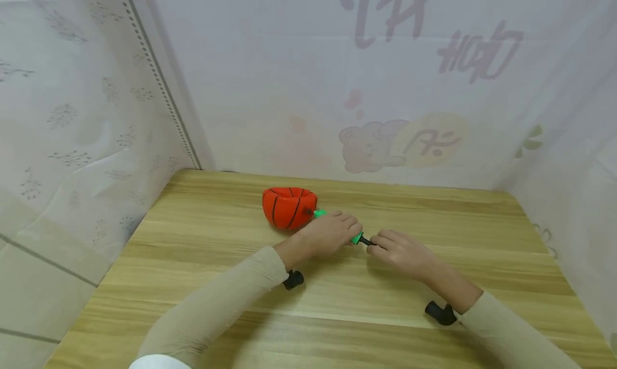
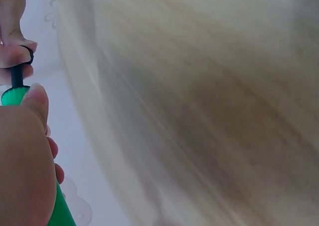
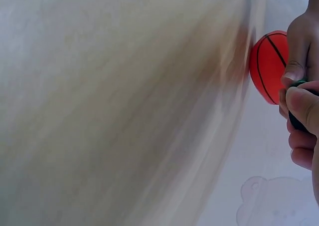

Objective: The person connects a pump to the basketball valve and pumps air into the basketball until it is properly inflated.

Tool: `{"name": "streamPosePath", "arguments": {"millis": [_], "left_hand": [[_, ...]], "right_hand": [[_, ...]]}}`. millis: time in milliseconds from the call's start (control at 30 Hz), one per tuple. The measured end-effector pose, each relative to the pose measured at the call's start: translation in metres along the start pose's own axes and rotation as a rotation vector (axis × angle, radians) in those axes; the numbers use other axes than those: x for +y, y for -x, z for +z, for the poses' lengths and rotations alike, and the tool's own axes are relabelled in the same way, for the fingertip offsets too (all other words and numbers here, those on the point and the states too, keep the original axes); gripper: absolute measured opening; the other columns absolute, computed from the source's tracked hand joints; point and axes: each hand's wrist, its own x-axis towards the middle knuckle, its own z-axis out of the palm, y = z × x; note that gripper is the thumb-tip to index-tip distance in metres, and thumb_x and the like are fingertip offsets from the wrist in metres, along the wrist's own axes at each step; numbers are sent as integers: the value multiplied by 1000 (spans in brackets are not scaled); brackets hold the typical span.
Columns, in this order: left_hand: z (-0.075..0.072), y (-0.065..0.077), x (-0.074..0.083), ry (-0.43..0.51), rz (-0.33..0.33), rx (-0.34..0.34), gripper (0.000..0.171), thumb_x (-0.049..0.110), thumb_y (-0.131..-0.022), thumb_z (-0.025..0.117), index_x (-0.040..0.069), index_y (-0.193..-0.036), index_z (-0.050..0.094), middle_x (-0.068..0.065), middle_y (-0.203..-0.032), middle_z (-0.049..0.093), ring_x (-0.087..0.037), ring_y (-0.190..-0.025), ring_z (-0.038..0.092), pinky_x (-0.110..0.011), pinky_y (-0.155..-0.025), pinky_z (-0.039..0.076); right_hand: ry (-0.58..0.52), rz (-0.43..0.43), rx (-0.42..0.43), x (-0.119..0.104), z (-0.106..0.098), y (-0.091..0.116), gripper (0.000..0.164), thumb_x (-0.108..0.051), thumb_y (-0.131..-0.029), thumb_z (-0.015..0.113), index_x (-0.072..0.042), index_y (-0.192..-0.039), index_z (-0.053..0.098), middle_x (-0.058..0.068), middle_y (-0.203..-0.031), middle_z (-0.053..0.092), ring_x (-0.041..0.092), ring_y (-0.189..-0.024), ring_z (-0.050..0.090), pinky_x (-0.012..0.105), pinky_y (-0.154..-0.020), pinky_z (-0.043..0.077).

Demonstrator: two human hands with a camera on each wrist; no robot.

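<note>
An orange-red toy basketball [image 1: 285, 212] with black lines, its top caved in, sits on the table. A green hand pump [image 1: 356, 238] runs from the ball's side toward the right, its front end meeting the ball. My left hand [image 1: 331, 231] grips the pump's green barrel, and the left wrist view shows the thumb along the barrel [image 2: 62, 212]. My right hand [image 1: 399, 253] holds the black handle, which the fingers mostly hide. Between the two hands, a short length of black rod [image 1: 367, 241] shows. In the right wrist view the ball [image 3: 269, 69] is partly behind the left hand.
The wood-grain table [image 1: 366, 299] meets a pale printed curtain [image 1: 270, 117] at its back edge, with more curtain on both sides. A black wrist-mount part [image 1: 293, 279] juts out by the left wrist, and another [image 1: 440, 313] by the right.
</note>
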Motion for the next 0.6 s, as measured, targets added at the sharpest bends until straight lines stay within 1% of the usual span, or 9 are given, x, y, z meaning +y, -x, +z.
{"name": "streamPosePath", "arguments": {"millis": [133, 233, 333, 467, 600], "left_hand": [[-3, 3, -3, -8, -11, -6, 29, 40, -108, 47, 15, -122, 54, 5, -113, 59, -11, -105, 53, -24, -91, 43], [-3, 4, -5, 4, -9, -6, 29, 40, -106, 51, 15, -122, 54, 6, -114, 60, -11, -106, 54, -24, -91, 43], [-2, 5, -6, 11, -10, -9, 29, 39, -106, 53, 15, -122, 55, 5, -114, 61, -12, -106, 55, -25, -90, 43], [-1, 5, -5, 6, -10, -5, 30, 40, -106, 53, 15, -122, 55, 5, -115, 61, -11, -106, 55, -24, -89, 43], [-1, 4, -4, -6, 5, 5, 31, 40, -106, 52, 14, -121, 55, 5, -110, 60, -11, -100, 55, -22, -84, 42]], "right_hand": [[-11, -3, 28, 0, -4, 8, 41, -10, -112, 31, -7, -91, 66, 3, -89, 67, 15, -76, 59, 25, -65, 51], [-26, -14, 28, -3, -11, 21, 38, -11, -112, 34, -7, -93, 66, 4, -90, 68, 16, -77, 59, 26, -67, 52], [-34, -13, 9, -6, -20, 36, 37, -12, -112, 35, -6, -95, 67, 4, -93, 68, 17, -79, 60, 28, -69, 53], [-35, -15, 26, -11, -31, 53, 38, -11, -112, 35, -7, -93, 68, 5, -93, 68, 17, -78, 62, 27, -67, 54], [-52, -20, 59, -13, -36, 56, 39, -9, -112, 35, -6, -93, 70, 6, -93, 69, 18, -77, 62, 27, -66, 54]]}}
